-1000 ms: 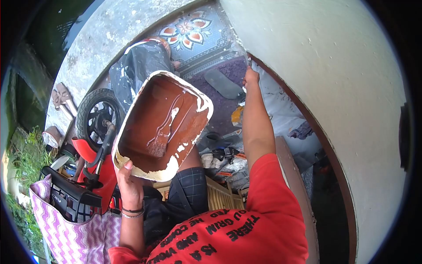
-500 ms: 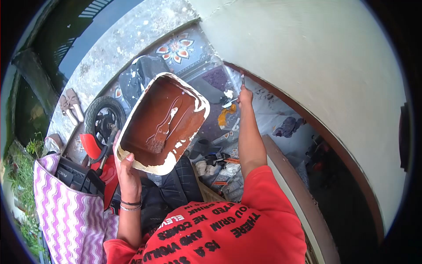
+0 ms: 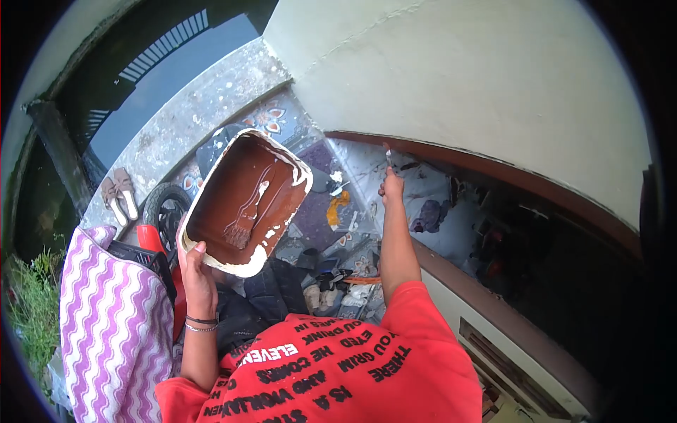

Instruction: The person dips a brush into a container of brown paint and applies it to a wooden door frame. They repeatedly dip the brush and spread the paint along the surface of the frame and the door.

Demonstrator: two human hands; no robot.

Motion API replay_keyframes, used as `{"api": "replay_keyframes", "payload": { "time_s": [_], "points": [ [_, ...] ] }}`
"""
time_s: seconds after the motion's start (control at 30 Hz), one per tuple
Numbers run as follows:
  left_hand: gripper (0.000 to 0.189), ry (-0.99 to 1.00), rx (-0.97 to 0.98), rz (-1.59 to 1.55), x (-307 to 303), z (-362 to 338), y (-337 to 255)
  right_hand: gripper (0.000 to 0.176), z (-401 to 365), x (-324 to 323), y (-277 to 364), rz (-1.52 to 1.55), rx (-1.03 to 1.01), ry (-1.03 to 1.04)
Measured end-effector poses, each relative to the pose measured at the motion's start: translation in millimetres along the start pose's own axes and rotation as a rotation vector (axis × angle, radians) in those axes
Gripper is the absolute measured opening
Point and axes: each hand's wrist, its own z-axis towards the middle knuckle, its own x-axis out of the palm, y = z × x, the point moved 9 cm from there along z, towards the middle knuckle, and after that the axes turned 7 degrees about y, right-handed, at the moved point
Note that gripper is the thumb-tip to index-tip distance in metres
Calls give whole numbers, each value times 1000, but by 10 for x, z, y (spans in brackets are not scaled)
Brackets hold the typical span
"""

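Left hand [image 3: 197, 282] grips, forearm [image 3: 200, 356] raised; right hand [image 3: 391, 187] clenches, arm [image 3: 399, 250] outstretched.

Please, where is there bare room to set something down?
The grey ledge looks bare between the sandals and the wall. Some bare white sheet lies between the right hand and dark cloth. Crowded: clutter between the tray and the red shirt.

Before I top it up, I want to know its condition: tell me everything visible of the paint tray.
The tray is roughly rectangular with rounded corners, perhaps plastic. Its pale rim is patchy; reddish-brown paint coats the inside, with whitish patches near the edges. A brush lies inside, bristles toward the wearer. Held up off the floor, the tray shows its open side to the camera; the left hand grips its near-left corner. Paint depth is unclear.
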Motion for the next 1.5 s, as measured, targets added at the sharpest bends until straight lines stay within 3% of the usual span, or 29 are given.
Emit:
{"api": "replay_keyframes", "payload": {
  "time_s": [0.23, 0.3, 0.53, 0.73, 0.8, 0.9, 0.93, 1.13, 1.27, 1.33, 1.37, 1.4, 1.5],
  "points": [
    [44, 34, 20, 49, -35, -92, -140, 19, -754, -393, 284, -9, -157, -10],
    [44, 18, 9, 64, -72, -63, -108, 17, -748, -287, -19, -17, -53, 47],
    [51, -58, -82, 31, -19, 157, 211, 18, 289, 659, -1152, -22, 170, 235],
    [50, -165, -162, -121, 117, 355, 637, 32, 1808, 1119, -1616, -480, 47, -32],
    [53, -201, -180, -90, 222, 435, 692, 33, 2152, 1273, -1619, -627, 22, -20],
    [57, -201, -207, -93, 320, 512, 830, 31, 2443, 1386, -1672, -536, 110, -21],
    [57, -212, -211, -88, 307, 530, 874, 47, 2405, 1428, -1679, -528, 247, 41],
    [56, -191, -211, -37, 388, 618, 892, 45, 2029, 1484, -1335, -405, 314, 109],
    [54, -153, -203, -38, 499, 549, 740, 44, 1787, 1214, -1097, -332, 237, -8],
    [52, -142, -165, -45, 514, 488, 634, 28, 1676, 1130, -980, -270, 184, 22],
    [52, -125, -157, -50, 558, 444, 578, 41, 1601, 1033, -905, -303, 157, 8],
    [51, -127, -149, -69, 607, 408, 512, 41, 1468, 939, -780, -291, 141, 0],
    [51, -89, -118, -81, 727, 286, 280, 23, 1159, 764, -581, -175, 174, 64]
  ]
}}
